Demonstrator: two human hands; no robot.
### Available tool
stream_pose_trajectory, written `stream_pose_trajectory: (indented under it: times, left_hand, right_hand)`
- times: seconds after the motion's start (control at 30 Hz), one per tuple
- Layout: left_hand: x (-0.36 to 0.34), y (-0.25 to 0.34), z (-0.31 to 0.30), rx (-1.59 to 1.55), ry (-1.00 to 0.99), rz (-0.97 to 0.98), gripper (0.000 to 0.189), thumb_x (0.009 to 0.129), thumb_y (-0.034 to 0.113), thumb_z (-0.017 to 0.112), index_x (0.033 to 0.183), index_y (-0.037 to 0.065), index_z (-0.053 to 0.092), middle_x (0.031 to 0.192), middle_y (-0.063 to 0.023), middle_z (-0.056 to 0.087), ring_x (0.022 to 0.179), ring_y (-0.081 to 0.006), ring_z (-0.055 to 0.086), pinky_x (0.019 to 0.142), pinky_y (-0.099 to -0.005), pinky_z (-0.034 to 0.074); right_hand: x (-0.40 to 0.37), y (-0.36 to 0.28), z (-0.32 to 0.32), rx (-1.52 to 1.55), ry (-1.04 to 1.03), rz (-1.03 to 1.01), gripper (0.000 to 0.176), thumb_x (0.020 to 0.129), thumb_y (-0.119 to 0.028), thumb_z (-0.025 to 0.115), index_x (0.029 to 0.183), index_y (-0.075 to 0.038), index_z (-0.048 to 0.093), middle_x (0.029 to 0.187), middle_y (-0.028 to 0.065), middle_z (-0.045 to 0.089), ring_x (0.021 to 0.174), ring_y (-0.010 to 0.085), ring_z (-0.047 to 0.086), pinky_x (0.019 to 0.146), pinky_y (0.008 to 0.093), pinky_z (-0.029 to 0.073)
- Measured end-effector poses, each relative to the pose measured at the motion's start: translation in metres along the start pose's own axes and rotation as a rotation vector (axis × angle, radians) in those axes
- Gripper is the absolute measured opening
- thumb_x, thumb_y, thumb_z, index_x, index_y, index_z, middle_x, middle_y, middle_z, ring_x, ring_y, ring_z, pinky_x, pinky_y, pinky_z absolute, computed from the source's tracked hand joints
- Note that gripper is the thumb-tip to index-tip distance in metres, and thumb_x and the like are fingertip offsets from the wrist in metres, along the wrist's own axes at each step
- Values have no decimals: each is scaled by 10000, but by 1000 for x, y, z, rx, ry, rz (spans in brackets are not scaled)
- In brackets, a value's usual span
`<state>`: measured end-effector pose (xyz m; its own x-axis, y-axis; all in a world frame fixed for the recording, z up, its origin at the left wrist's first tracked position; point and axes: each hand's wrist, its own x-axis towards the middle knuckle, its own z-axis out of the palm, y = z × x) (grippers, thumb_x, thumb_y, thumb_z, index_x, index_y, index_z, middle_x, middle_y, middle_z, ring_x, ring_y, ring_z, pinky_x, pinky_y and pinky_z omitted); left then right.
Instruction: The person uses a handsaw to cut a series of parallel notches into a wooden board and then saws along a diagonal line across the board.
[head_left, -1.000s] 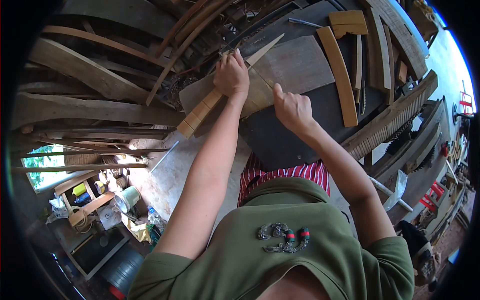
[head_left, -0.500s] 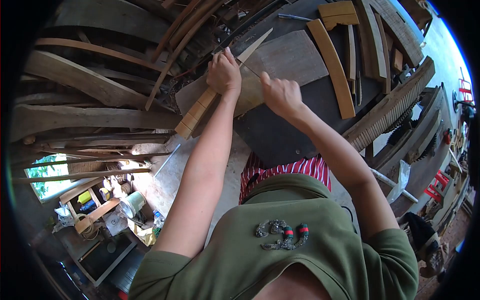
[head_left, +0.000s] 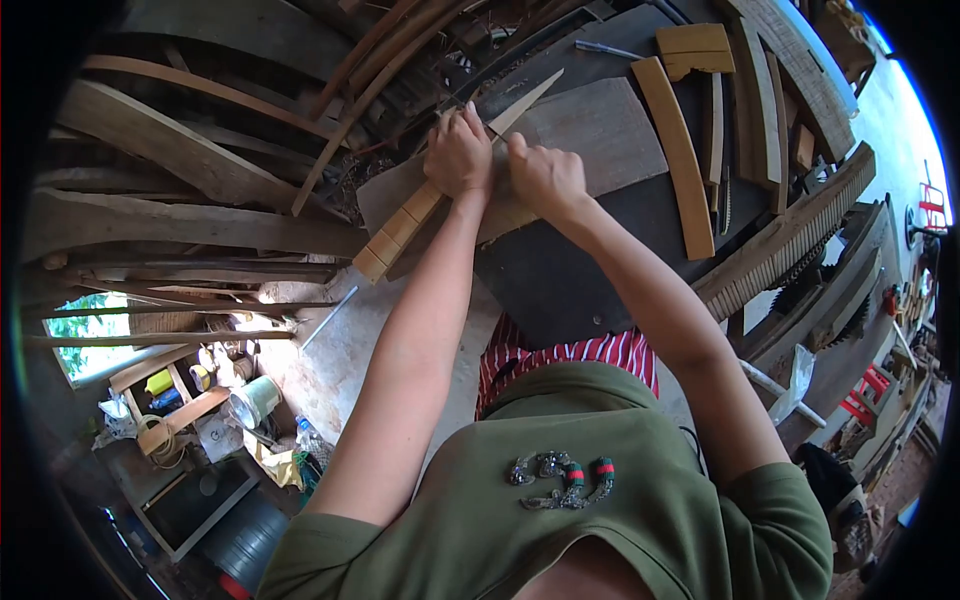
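Note:
My left hand (head_left: 460, 155) is closed over a long tapered wooden strip (head_left: 398, 232), pressing it down on a worn board (head_left: 610, 130). The strip's near end bears several dark crosswise lines, and its narrow pointed end sticks out beyond the hand. Close to its right, my right hand (head_left: 548, 180) is a fist around the end of a thin, dark rod-like tool (head_left: 499, 139) lying across the strip. Most of the tool is hidden by the hands, and I cannot tell its exact kind.
The board lies on a dark table (head_left: 560, 275). To the right lie a curved wooden piece (head_left: 675, 155), a notched block (head_left: 695, 50) and a long ridged timber (head_left: 790, 235). A pen-like rod (head_left: 610, 48) is at the back. Long planks (head_left: 200, 235) are stacked on the left; a bucket (head_left: 255, 400) stands below them.
My right hand has moved left and slightly down, closer to my left hand, pushing the tool across the strip. My left hand keeps its grip; the whole view has shifted slightly.

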<state>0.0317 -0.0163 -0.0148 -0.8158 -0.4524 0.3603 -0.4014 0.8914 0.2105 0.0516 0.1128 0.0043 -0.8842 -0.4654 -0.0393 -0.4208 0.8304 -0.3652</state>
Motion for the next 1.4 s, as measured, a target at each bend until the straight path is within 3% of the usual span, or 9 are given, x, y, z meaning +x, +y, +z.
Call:
stream_pose_trajectory:
  times: [0.07,0.3,0.47,0.77,0.83,0.97,1.03,1.13,1.4]
  left_hand:
    - [2,-1,1,0,-5,5,408,993,368,444,803,92,676,952,-41,687,871,-260,655,684,-410,553]
    - [1,-1,-2,27,-94,-40,445,1012,413,382,903,98,676,937,-45,669,889,-265,654,694,-450,547]
    - [2,-2,0,0,-94,-23,431,1011,412,390,903,104,673,947,-41,667,900,-260,651,701,-445,549]
    - [1,0,-2,23,-68,-15,433,1011,399,392,868,102,673,947,-45,667,893,-267,651,683,-453,547]
    - [1,-1,1,14,-49,-4,435,1011,398,393,856,102,671,939,-46,666,886,-269,652,676,-453,547]
    - [0,-2,4,11,0,7,410,987,380,455,793,95,676,934,-40,685,842,-259,654,666,-413,548]
    - [1,-1,2,-1,12,7,411,988,378,451,793,96,676,932,-38,685,843,-258,654,668,-413,549]
    - [1,1,2,-5,-18,-8,435,1001,391,413,820,97,677,932,-45,676,862,-269,654,676,-441,549]
    - [0,-1,2,-15,-42,-13,457,1011,405,385,846,96,679,931,-49,667,883,-276,655,686,-464,548]
  right_hand:
    - [12,-4,2,-24,73,-12,102,882,-169,504,906,-80,548,727,156,698,674,302,712,553,414,543]
    - [-39,6,-30,-43,-166,61,90,887,-140,497,939,-77,535,724,154,698,670,309,709,552,415,540]
    - [2,0,-6,-40,9,-3,90,887,-139,495,941,-79,535,733,156,697,667,309,706,549,422,536]
    - [-41,8,-22,-24,-130,60,95,879,-136,504,943,-72,535,711,158,692,674,311,707,559,424,538]
    - [-11,4,-5,46,13,19,110,880,-121,496,974,-68,477,689,189,670,679,368,689,565,491,521]
    - [8,0,4,30,51,-18,115,878,-121,498,976,-65,479,684,188,670,669,363,690,555,477,524]
    - [-12,5,-10,-8,-34,10,117,875,-136,513,960,-59,533,720,158,695,684,314,710,561,425,538]
    - [-45,12,-28,-35,-155,50,118,877,-142,510,955,-55,529,727,160,698,688,314,711,560,427,537]
    - [10,0,3,-17,-10,0,115,888,-154,486,948,-65,528,730,167,699,685,320,711,572,436,541]
